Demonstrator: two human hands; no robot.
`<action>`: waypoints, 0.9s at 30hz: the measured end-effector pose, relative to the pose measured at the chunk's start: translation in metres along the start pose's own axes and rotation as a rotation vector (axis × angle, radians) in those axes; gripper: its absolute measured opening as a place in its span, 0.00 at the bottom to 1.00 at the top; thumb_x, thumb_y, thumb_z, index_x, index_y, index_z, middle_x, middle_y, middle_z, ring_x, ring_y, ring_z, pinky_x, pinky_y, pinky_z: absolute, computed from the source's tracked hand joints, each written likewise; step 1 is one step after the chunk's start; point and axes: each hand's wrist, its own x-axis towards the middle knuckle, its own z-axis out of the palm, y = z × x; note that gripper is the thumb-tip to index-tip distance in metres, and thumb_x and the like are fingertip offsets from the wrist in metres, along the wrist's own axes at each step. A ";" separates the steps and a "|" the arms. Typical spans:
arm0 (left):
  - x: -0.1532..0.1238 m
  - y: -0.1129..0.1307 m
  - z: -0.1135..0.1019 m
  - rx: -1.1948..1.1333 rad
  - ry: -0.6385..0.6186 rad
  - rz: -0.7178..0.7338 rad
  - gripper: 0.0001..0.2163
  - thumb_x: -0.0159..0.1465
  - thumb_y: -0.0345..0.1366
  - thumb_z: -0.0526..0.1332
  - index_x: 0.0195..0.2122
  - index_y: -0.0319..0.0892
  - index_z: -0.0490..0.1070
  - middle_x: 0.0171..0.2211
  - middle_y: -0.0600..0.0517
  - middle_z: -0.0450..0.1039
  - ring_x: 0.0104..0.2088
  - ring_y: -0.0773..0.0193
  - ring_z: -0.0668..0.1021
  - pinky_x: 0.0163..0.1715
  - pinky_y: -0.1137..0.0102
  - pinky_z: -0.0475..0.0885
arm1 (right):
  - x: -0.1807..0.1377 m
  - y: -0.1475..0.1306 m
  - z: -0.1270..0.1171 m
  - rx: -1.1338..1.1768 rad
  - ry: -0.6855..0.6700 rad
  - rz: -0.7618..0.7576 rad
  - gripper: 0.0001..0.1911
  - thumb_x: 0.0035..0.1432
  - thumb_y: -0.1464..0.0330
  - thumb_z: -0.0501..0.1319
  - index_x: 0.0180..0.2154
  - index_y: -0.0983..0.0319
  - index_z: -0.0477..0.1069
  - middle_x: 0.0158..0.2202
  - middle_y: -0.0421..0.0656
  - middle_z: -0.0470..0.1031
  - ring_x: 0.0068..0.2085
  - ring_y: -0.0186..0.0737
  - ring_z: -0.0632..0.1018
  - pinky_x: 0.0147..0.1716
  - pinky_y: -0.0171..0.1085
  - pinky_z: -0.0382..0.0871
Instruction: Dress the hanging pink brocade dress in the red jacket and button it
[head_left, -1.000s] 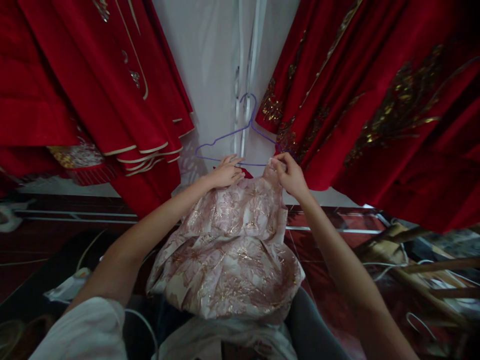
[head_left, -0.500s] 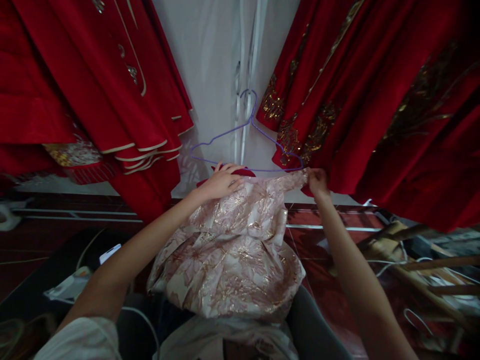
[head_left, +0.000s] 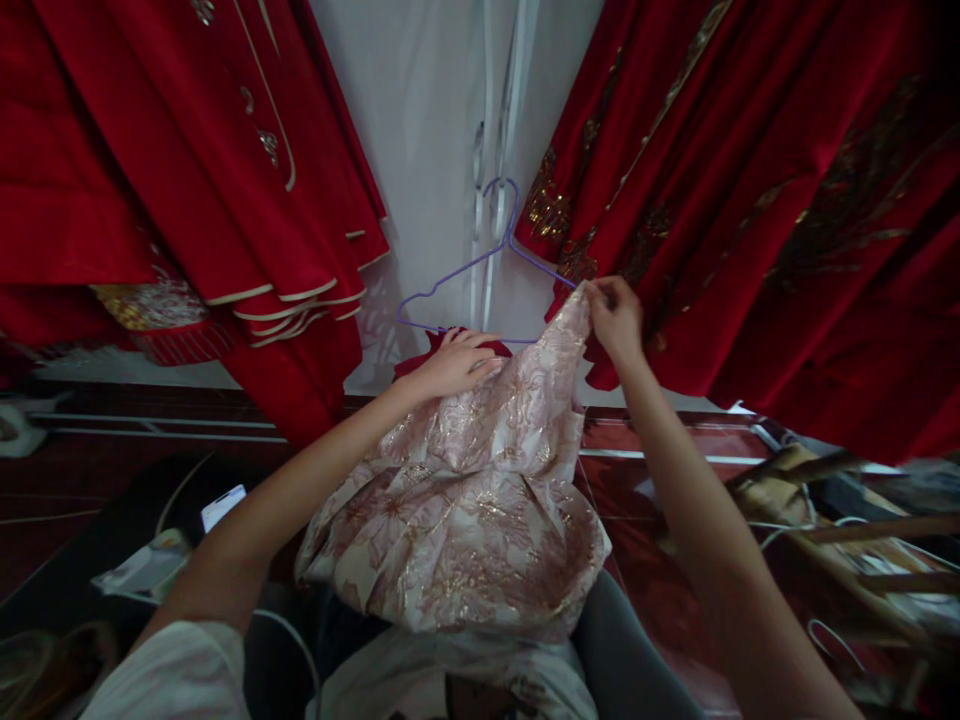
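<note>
A pale pink dress point(head_left: 480, 520) with a shiny gold floral pattern lies over my lap, its upper part raised toward a thin purple hanger point(head_left: 457, 270). My right hand point(head_left: 616, 315) pinches the dress's upper right corner and holds it up against the hanger's right shoulder, covering that end. My left hand point(head_left: 457, 365) rests with fingers outstretched at the dress's upper left edge, by the hanger's bottom bar. Red fabric point(head_left: 424, 355) shows just behind the left hand. The hanger's hook points up in front of a white surface.
Red garments with trim point(head_left: 247, 200) hang on the left, and red garments with gold sequins point(head_left: 750, 200) hang on the right. A wooden rack point(head_left: 862, 530) with cluttered items stands at lower right. At lower left lie a clear packet point(head_left: 146, 568) and a white card-like object point(head_left: 223, 507).
My right hand has lifted the dress's corner up and slightly left, over the hanger's right end. The hanger has tilted and shifted slightly right. My left hand has barely moved.
</note>
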 end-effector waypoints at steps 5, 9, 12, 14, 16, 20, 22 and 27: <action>0.005 -0.008 0.006 -0.143 0.066 -0.006 0.16 0.70 0.44 0.50 0.42 0.47 0.75 0.58 0.50 0.68 0.58 0.55 0.68 0.61 0.50 0.54 | 0.001 -0.021 0.014 -0.001 -0.067 -0.094 0.16 0.63 0.54 0.53 0.37 0.59 0.69 0.34 0.45 0.76 0.37 0.45 0.76 0.43 0.44 0.67; 0.001 -0.048 -0.001 -0.402 0.329 -0.045 0.14 0.65 0.46 0.57 0.34 0.42 0.76 0.54 0.45 0.72 0.56 0.56 0.71 0.57 0.59 0.62 | 0.000 -0.018 0.007 0.000 -0.058 -0.117 0.17 0.63 0.53 0.53 0.36 0.59 0.69 0.33 0.44 0.75 0.35 0.44 0.75 0.44 0.46 0.66; -0.017 -0.092 -0.007 -0.491 0.762 -0.279 0.13 0.57 0.48 0.65 0.32 0.41 0.75 0.42 0.47 0.76 0.46 0.59 0.76 0.51 0.64 0.67 | 0.002 -0.018 0.001 -0.023 -0.056 -0.106 0.16 0.63 0.53 0.54 0.36 0.59 0.70 0.30 0.42 0.74 0.33 0.43 0.74 0.46 0.47 0.65; -0.033 -0.117 -0.009 -0.571 0.909 -0.432 0.15 0.55 0.48 0.67 0.32 0.41 0.75 0.36 0.49 0.76 0.39 0.62 0.76 0.45 0.67 0.69 | 0.004 -0.020 -0.001 -0.009 -0.068 -0.101 0.17 0.62 0.53 0.54 0.35 0.59 0.70 0.30 0.42 0.73 0.34 0.43 0.74 0.46 0.46 0.65; -0.048 -0.132 -0.009 -0.635 0.929 -0.522 0.16 0.52 0.49 0.68 0.31 0.40 0.75 0.33 0.50 0.75 0.36 0.64 0.76 0.43 0.69 0.70 | 0.005 -0.021 -0.001 0.016 -0.079 -0.099 0.17 0.62 0.52 0.54 0.35 0.59 0.70 0.29 0.42 0.72 0.35 0.43 0.75 0.46 0.45 0.66; -0.055 -0.125 -0.005 -0.931 0.883 -0.646 0.20 0.52 0.54 0.66 0.30 0.40 0.69 0.30 0.52 0.72 0.32 0.66 0.76 0.37 0.70 0.71 | 0.004 -0.023 0.002 0.035 -0.079 -0.085 0.18 0.61 0.51 0.53 0.35 0.59 0.69 0.29 0.42 0.72 0.36 0.43 0.75 0.44 0.43 0.67; -0.049 -0.110 -0.002 -1.109 0.823 -0.693 0.22 0.55 0.57 0.63 0.33 0.41 0.67 0.30 0.53 0.71 0.29 0.67 0.75 0.31 0.71 0.71 | 0.003 -0.023 0.002 0.028 -0.075 -0.077 0.18 0.61 0.51 0.54 0.35 0.58 0.69 0.29 0.42 0.72 0.35 0.42 0.75 0.44 0.43 0.67; -0.036 -0.085 0.013 -1.095 0.755 -0.661 0.25 0.46 0.47 0.73 0.42 0.43 0.67 0.36 0.52 0.74 0.32 0.67 0.76 0.32 0.73 0.71 | 0.005 -0.021 -0.001 -0.011 -0.070 -0.075 0.17 0.61 0.52 0.54 0.35 0.59 0.69 0.30 0.42 0.73 0.34 0.42 0.74 0.45 0.44 0.65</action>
